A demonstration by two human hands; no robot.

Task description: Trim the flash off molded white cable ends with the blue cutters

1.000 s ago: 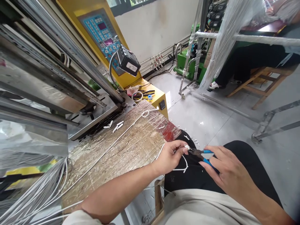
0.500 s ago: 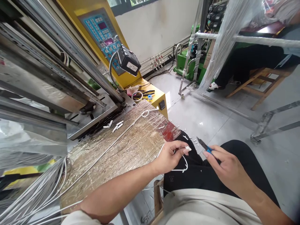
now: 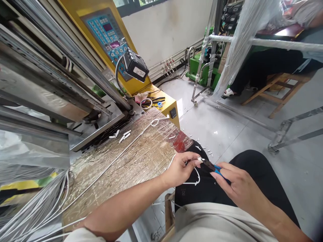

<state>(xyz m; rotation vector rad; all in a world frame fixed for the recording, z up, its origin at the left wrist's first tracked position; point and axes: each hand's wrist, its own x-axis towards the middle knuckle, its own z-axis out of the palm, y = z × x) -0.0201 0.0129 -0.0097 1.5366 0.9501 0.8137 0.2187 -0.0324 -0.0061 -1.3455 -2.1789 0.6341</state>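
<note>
Between the thumb and fingers of my left hand [image 3: 183,168] is pinched the small white end piece [image 3: 200,159] of a white cable [image 3: 197,179], which loops down below the hand. My right hand [image 3: 236,179] is wrapped round blue-handled cutting pliers [image 3: 214,168]. The dark jaws of the pliers meet the white end piece at my left fingertips; whether they have closed on it I cannot tell. Both hands are above my lap, just off the corner of the worn wooden board.
On the worn board [image 3: 121,168] lie another white cable [image 3: 126,149] with a loop and several short white pieces [image 3: 124,137]. Many grey-white cables [image 3: 37,208] hang at the left. Beyond stands a yellow control cabinet [image 3: 165,107] with tools on it. A person sits at the far right.
My right hand has moved left, bringing the pliers' jaws from a short gap away up to the white end piece. My left hand has kept its pinch nearly in place.
</note>
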